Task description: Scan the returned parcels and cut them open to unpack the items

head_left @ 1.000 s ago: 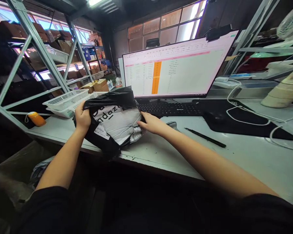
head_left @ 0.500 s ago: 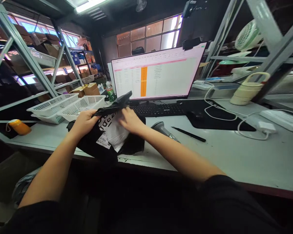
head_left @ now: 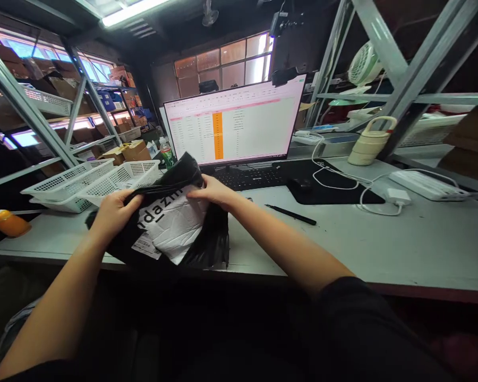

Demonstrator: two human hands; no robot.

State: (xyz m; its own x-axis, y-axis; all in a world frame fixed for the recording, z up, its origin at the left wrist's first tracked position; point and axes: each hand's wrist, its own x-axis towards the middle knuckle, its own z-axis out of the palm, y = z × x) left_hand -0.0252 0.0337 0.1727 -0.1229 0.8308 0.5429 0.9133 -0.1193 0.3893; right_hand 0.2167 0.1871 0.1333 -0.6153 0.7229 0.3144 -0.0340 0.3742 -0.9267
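left hand (head_left: 113,213) + right hand (head_left: 215,192) both gripping black-and-white poly mailer (head_left: 177,233) at desk (head_left: 366,252) front edge, keyboard (head_left: 258,179) behind it

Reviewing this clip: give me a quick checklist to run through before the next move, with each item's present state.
1. Left hand has hold of the black plastic bag: ok, at its upper left edge.
2. Right hand has hold of it too: ok, at the upper right.
3. Label uncovered: ok, though its print is too small to read.
4. Pen clear of the bag: ok, it lies apart on the desk.
5. Bag well back from the desk's front edge: not ok, it reaches that edge.
6. Bag's contents: cannot tell, hidden from view.
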